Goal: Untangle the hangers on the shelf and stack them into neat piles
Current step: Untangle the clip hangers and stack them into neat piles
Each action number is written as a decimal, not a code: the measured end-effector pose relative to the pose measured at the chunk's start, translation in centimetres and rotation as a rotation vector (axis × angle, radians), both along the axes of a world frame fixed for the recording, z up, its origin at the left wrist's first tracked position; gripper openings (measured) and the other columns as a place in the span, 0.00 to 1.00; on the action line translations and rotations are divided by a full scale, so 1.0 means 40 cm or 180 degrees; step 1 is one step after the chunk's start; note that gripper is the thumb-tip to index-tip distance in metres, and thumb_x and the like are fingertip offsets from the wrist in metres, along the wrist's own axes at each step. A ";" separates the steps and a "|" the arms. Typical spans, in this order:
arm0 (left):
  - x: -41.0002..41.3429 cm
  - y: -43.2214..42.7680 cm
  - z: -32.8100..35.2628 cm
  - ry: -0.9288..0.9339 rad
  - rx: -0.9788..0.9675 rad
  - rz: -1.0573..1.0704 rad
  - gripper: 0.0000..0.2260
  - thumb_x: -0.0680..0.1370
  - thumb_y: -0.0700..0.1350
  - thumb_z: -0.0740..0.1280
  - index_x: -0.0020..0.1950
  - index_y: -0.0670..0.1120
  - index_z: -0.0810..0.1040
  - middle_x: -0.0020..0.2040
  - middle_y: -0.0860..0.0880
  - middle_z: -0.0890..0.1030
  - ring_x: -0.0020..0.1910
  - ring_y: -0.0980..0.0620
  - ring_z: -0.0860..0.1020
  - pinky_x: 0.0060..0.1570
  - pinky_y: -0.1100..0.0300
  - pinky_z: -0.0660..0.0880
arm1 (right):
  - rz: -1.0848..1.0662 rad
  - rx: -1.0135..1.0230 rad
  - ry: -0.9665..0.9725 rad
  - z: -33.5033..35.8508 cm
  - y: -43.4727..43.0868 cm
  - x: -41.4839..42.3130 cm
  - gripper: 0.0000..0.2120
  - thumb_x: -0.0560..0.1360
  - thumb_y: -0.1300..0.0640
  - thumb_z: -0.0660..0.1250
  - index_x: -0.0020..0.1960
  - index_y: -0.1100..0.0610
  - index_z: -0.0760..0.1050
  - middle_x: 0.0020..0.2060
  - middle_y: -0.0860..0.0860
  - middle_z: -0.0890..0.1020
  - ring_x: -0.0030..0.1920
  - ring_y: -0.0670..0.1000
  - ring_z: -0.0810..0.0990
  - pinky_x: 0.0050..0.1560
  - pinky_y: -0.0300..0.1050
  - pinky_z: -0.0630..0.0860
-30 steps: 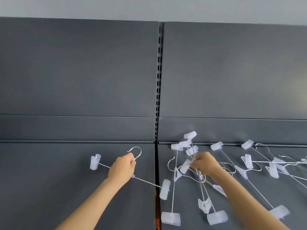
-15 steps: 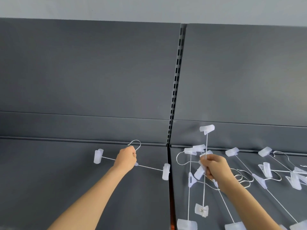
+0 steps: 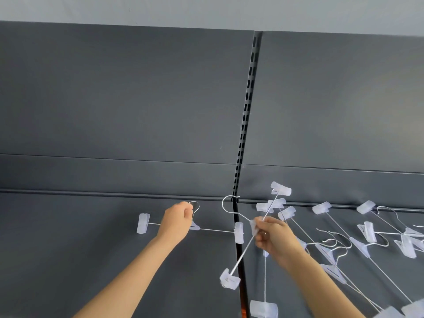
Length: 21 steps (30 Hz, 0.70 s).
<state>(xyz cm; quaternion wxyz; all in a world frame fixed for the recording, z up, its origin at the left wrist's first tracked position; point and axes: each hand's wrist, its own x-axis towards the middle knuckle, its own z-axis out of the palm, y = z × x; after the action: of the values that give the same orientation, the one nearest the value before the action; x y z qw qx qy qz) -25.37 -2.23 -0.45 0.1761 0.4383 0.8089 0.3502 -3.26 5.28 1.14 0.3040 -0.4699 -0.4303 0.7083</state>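
A clip hanger (image 3: 143,223) is clasped mid-bar by the left grip (image 3: 176,222); a tilted hanger (image 3: 229,280) is pinched by the right grip (image 3: 273,235).

Both bare forearms enter from the front edge of the shelf (image 3: 91,249) and extend toward its rear edge. The left forearm runs diagonally up and to the right. The left hand (image 3: 176,222) shows its back, fingers curled into a fist gripping the left hanger (image 3: 215,230) at its centre, below the hook. The right forearm runs diagonally up and to the left. The right hand (image 3: 273,237) has curled fingers that pinch the raised hanger (image 3: 240,258) at its midpoint. The hands are near each other but apart, one on each side of the shelf's centre seam.
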 end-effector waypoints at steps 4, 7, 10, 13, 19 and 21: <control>0.043 -0.043 0.039 -0.0183 -0.0135 -0.0599 0.09 0.75 0.41 0.57 0.34 0.42 0.68 0.33 0.47 0.67 0.28 0.55 0.66 0.33 0.60 0.60 | 0.0112 -0.0119 0.0081 0.000 -0.035 -0.050 0.08 0.75 0.68 0.60 0.39 0.61 0.73 0.26 0.53 0.78 0.25 0.47 0.76 0.28 0.38 0.73; 0.090 -0.062 0.049 -0.0263 -0.0254 -0.0803 0.12 0.73 0.44 0.60 0.28 0.49 0.67 0.28 0.53 0.66 0.29 0.54 0.60 0.30 0.63 0.60 | 0.0172 -0.0106 0.0144 0.001 -0.063 -0.083 0.06 0.75 0.67 0.60 0.43 0.62 0.75 0.31 0.56 0.80 0.30 0.49 0.79 0.33 0.39 0.75; 0.116 -0.073 0.053 -0.0007 -0.0450 -0.0909 0.07 0.74 0.47 0.63 0.40 0.51 0.81 0.35 0.54 0.80 0.33 0.55 0.73 0.33 0.64 0.69 | 0.0084 -0.0090 0.0207 0.005 -0.082 -0.101 0.06 0.76 0.67 0.60 0.43 0.62 0.75 0.32 0.56 0.79 0.32 0.51 0.79 0.33 0.39 0.76; 0.117 -0.075 0.054 0.0368 -0.0531 -0.0914 0.10 0.76 0.43 0.60 0.39 0.44 0.79 0.38 0.44 0.82 0.33 0.51 0.71 0.35 0.58 0.70 | 0.0060 -0.0147 0.0285 0.010 -0.092 -0.103 0.07 0.76 0.68 0.60 0.43 0.63 0.75 0.33 0.57 0.80 0.33 0.52 0.79 0.35 0.41 0.77; 0.075 -0.087 0.054 0.0555 -0.0431 -0.0721 0.10 0.76 0.41 0.59 0.37 0.46 0.76 0.35 0.48 0.75 0.36 0.50 0.67 0.36 0.58 0.65 | -0.0110 -0.0232 0.0389 0.016 -0.078 -0.055 0.03 0.75 0.67 0.63 0.46 0.61 0.74 0.40 0.59 0.82 0.39 0.54 0.81 0.39 0.44 0.77; 0.056 -0.094 0.054 0.0706 -0.0395 -0.0712 0.10 0.76 0.41 0.59 0.39 0.44 0.77 0.36 0.47 0.75 0.35 0.51 0.66 0.36 0.58 0.63 | -0.0236 -0.0264 0.0503 0.013 -0.064 -0.027 0.01 0.76 0.65 0.63 0.46 0.61 0.73 0.40 0.59 0.81 0.41 0.55 0.80 0.41 0.46 0.76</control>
<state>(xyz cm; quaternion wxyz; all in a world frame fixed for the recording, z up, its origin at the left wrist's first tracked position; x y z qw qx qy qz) -23.13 -5.99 1.69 0.1503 0.5498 0.7896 0.2272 -4.33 2.73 1.67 0.3433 -0.4403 -0.3575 0.7486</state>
